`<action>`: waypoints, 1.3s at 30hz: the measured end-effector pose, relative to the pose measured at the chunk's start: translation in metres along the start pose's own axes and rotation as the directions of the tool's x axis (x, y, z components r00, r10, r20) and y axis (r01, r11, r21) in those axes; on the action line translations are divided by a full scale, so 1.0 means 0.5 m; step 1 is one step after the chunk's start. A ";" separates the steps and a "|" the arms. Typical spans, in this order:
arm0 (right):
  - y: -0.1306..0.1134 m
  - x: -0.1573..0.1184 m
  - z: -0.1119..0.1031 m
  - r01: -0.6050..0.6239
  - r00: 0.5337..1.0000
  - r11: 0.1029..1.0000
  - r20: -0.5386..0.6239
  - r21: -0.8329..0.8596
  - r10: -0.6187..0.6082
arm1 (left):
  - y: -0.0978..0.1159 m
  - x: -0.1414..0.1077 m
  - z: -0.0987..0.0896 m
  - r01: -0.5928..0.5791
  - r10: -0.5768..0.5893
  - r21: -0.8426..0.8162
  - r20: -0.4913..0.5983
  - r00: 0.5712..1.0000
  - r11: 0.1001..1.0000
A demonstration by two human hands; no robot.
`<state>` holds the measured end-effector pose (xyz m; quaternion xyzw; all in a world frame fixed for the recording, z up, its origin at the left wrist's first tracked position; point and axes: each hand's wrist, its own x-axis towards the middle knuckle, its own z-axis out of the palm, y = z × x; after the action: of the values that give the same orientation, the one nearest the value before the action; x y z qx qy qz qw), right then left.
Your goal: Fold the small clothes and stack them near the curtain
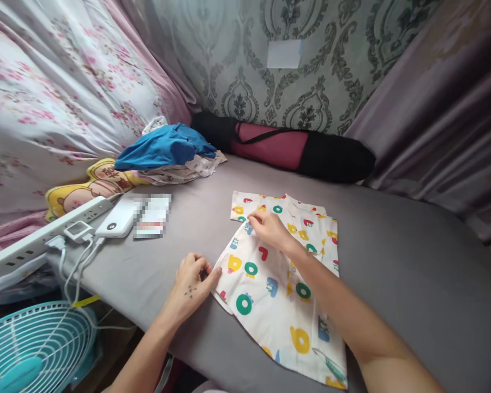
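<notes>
A white garment (pixel 262 284) printed with coloured letters and shapes lies spread on the grey sheet. At its left edge, my left hand (pixel 194 281) pinches the cloth between thumb and fingers. My right hand (pixel 270 229) reaches across the garment, its fingertips closed on the cloth near the upper left, below a short sleeve-like part. The right forearm covers some of the garment's right side.
A blue cloth (pixel 167 146) lies on other clothes at the back left, beside a black and red long bag (pixel 270 144). A power strip (pixel 45 234), white power bank (pixel 117 217) and cables are at left. A teal fan (pixel 36 349) stands at lower left.
</notes>
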<state>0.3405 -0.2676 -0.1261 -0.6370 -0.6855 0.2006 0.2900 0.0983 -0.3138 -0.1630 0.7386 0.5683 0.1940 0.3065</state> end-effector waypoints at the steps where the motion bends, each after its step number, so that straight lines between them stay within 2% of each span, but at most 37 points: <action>1: 0.004 0.032 0.011 -0.019 1.000 1.000 -0.023 -0.010 0.019 | 0.001 -0.001 -0.001 0.002 -0.002 -0.006 -0.002 1.000 1.000; 5: 0.001 0.138 0.051 -0.157 0.988 0.982 -0.012 -0.107 0.156 | -0.004 -0.004 -0.003 -0.010 0.010 -0.036 -0.004 1.000 0.999; 8: -0.017 0.185 0.079 -0.270 0.961 0.944 0.012 -0.188 0.277 | -0.011 -0.004 -0.001 -0.009 0.009 -0.049 0.003 1.000 0.999; 14: -0.042 0.214 0.128 -0.344 0.938 0.882 -0.071 -0.321 0.339 | -0.013 0.002 0.007 -0.004 0.003 -0.029 -0.027 1.000 1.000; 16: -0.035 0.217 0.130 -0.358 0.934 0.892 -0.087 -0.275 0.347 | -0.012 0.002 0.006 -0.004 0.003 -0.026 -0.030 1.000 1.000; 17: -0.028 0.219 0.127 -0.381 0.924 0.903 -0.096 -0.198 0.369 | -0.012 0.003 0.004 -0.004 0.004 -0.024 -0.028 1.000 1.000; 19: -0.008 0.221 0.115 -0.441 0.890 0.897 -0.107 0.038 0.442 | -0.009 0.002 0.001 -0.004 0.004 -0.015 -0.023 1.000 1.000; 22: 0.029 0.215 0.081 -0.478 0.839 0.812 -0.100 0.335 0.534 | 0.000 -0.002 -0.003 -0.022 0.021 -0.013 -0.042 0.999 1.000; 28: 0.073 0.160 -0.020 -0.413 0.819 0.717 -0.116 0.561 0.562 | 0.046 -0.030 0.003 -0.032 0.022 -0.164 -0.063 0.998 0.986; 31: 0.081 0.119 -0.068 -0.351 0.810 0.618 -0.103 0.703 0.577 | 0.073 -0.048 0.015 -0.076 0.058 -0.218 -0.090 0.994 0.973; 34: 0.093 0.075 -0.101 -0.268 0.802 0.510 -0.105 0.817 0.589 | 0.090 -0.061 0.029 -0.202 0.174 -0.227 -0.134 0.975 0.953; 36: 0.105 0.045 -0.114 -0.232 0.805 0.497 -0.122 0.836 0.581 | 0.095 -0.068 0.040 -0.309 0.281 -0.222 -0.149 0.948 0.925; 39: 0.124 0.000 -0.124 -0.208 0.794 0.496 -0.150 0.843 0.589 | 0.096 -0.071 0.054 -0.464 0.443 -0.175 -0.145 0.885 0.868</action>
<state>0.4280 -0.2667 -0.1196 -0.6117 -0.2714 0.4029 0.6244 0.1401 -0.3622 -0.1486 0.8052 0.3703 0.3545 0.2980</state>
